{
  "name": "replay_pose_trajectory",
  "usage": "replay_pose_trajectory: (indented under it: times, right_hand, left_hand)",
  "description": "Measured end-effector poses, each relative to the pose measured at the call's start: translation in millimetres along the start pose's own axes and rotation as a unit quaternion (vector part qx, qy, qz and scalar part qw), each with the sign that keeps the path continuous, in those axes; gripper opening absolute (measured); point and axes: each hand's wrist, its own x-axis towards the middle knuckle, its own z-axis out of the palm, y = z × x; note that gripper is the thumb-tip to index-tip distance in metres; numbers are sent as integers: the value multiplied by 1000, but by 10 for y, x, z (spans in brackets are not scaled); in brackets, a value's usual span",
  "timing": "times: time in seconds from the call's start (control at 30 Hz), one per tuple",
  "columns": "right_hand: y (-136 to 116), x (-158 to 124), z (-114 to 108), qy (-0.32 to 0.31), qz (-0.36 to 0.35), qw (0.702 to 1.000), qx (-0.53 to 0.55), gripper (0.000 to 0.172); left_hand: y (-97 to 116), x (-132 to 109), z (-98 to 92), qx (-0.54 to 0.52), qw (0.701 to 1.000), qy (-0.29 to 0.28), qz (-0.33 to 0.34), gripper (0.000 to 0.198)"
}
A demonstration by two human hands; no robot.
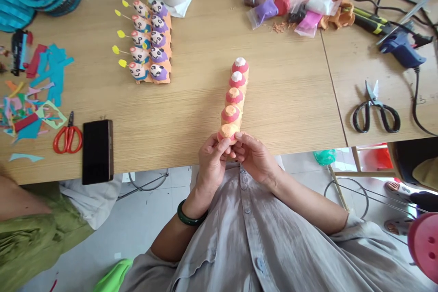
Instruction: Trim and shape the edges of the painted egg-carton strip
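Observation:
A strip of orange moulded egg-carton cups [234,100] lies lengthwise, pointing away from me over the wooden table [284,114]. Its several cups are painted in pink and orange rings, and the far ones have white tips. My left hand [212,162], with a green bangle on its wrist, pinches the near end between thumb and fingers. My right hand [255,157] grips the same end from the other side. The fingers of both hands nearly meet and hide the last cup's underside.
A row of painted egg-carton figures [150,43] stands at the back left, beside red scissors [67,139], a black phone [97,151] and coloured paper scraps [34,96]. To the right are black scissors [376,109], a blue glue gun [400,48] and clay packets [263,9]. A co-worker's green sleeve [20,232] shows at lower left.

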Motion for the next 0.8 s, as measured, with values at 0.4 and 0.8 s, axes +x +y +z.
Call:
replay_pose_trajectory:
  times: [0.4,0.8]
  right_hand:
    - [-100,6,-103,37,15,998,48,42]
    - [-113,-38,-111,18,-13,999,23,45]
  left_hand:
    - [5,95,20,-76,992,-20,-100,41]
    - [35,94,43,-117,982,-18,-150,33]
